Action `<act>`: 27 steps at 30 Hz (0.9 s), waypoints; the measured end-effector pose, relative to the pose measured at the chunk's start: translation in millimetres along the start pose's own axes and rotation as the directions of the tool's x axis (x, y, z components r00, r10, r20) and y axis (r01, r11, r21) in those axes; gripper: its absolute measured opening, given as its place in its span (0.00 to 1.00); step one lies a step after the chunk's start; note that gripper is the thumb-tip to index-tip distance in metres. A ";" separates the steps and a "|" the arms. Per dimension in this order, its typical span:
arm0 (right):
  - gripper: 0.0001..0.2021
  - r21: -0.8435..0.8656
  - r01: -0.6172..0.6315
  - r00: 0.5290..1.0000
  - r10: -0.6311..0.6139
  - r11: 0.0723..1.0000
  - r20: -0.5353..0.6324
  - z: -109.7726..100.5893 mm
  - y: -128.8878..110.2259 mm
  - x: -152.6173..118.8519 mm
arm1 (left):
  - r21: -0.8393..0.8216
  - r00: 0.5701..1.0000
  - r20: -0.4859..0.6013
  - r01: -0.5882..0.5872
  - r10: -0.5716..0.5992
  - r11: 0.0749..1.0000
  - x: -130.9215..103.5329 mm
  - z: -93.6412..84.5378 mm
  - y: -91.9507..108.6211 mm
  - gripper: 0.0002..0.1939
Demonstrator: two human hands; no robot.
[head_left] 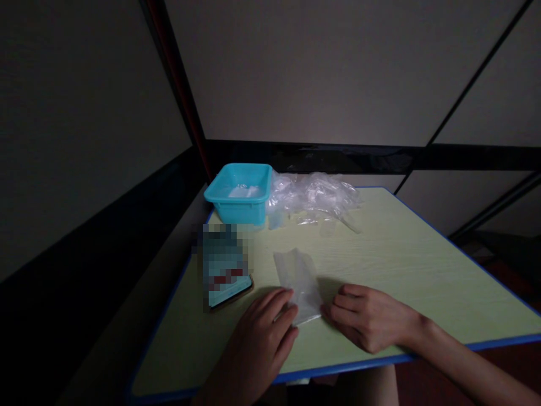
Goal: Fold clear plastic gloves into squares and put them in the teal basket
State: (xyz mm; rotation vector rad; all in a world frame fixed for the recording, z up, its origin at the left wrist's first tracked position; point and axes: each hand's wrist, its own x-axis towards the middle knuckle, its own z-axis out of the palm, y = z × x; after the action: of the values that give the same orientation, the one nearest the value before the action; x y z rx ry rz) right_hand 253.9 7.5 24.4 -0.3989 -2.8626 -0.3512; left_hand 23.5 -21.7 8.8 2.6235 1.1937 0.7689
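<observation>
A small clear plastic bag (299, 279) lies flat on the table in front of me. My left hand (266, 330) rests at the bag's left edge, its fingers stretched out and slightly apart, the fingertips touching the plastic. At the bag's lower right corner, my right hand (366, 317) has its fingers curled in and closed on the corner. The right thumb is mostly hidden behind the fingers.
A turquoise plastic basket (240, 213) with whitish contents stands at the table's back left. Beside it spreads a heap of clear plastic bags (316, 192). A phone-like device (230, 290), partly pixelated, lies at left. The pale table (406, 254) has a blue edge; dark-trimmed walls stand behind.
</observation>
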 end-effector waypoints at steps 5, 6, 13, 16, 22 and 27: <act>0.10 0.009 -0.037 0.999 0.037 0.999 -0.014 1.5 1.4 0.8 | 0.012 1.000 0.002 -0.004 0.004 1.000 0.1 0.6 -0.7 0.14; 0.10 0.005 -0.041 0.999 0.041 0.999 -0.019 2.1 1.7 0.5 | 0.018 1.000 0.002 -0.005 0.005 1.000 0.0 0.7 -0.6 0.14; 0.08 0.044 -0.094 0.993 0.097 0.995 -0.069 10.9 2.3 -2.1 | 0.020 1.000 0.016 0.001 -0.001 1.000 0.8 0.1 -0.1 0.15; 0.10 0.082 -0.093 0.992 0.099 0.992 -0.081 10.9 3.3 -1.1 | 0.009 1.000 0.021 0.005 -0.005 1.000 2.2 -0.3 -0.3 0.15; 0.11 0.143 -0.091 0.991 0.104 0.986 -0.085 8.2 7.6 -1.0 | 0.023 1.000 0.005 0.003 -0.003 1.000 2.8 -0.2 0.8 0.14; 0.13 0.203 -0.154 0.980 0.176 0.967 -0.095 9.5 9.8 -0.3 | 0.071 1.000 -0.002 0.001 -0.001 0.997 7.0 -0.2 3.6 0.14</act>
State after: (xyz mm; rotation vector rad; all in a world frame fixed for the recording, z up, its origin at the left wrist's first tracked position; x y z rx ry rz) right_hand 255.3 19.1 17.3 -0.5559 -2.6983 -0.0594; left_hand 29.6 -19.0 12.9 2.6793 1.2458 0.7427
